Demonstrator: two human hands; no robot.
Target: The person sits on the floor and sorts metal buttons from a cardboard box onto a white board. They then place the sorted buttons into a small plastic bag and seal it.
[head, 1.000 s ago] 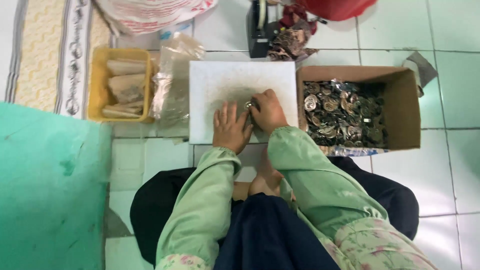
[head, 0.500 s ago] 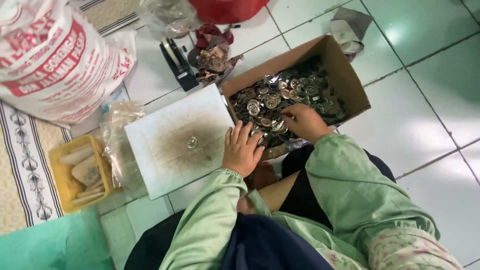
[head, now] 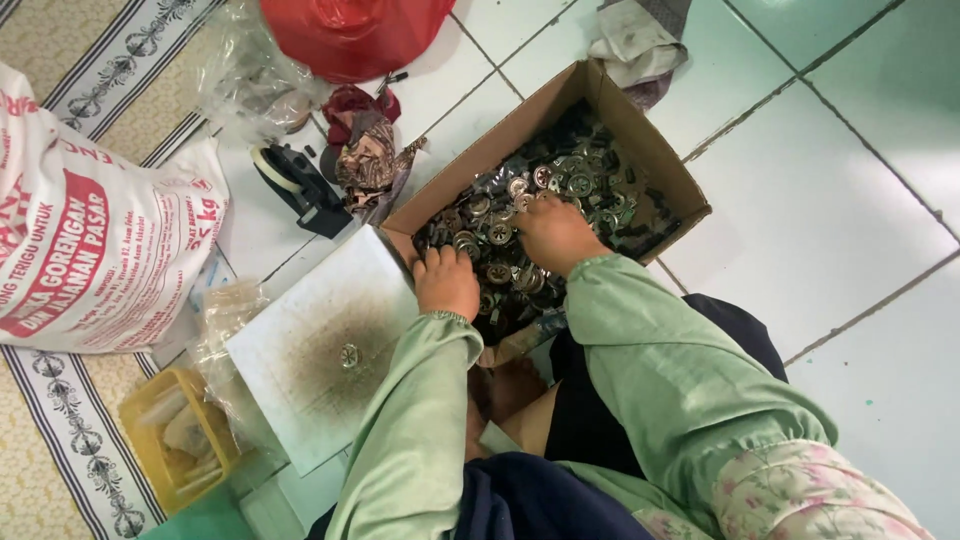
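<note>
While both curled hands, left and right, dig in round metal pieces, grips stay unclear

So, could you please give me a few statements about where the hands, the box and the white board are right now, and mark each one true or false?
1. Both hands are in the cardboard box of small metal parts. True: the left hand is at its near corner, the right hand on the pile.
2. The white board has one small metal piece lying on it. True.
3. The yellow tray sits inside the cardboard box. False: it sits on the floor beside the board, away from the box.
4. The red bag covers the board. False: it lies beyond the box, apart from the board.
</note>
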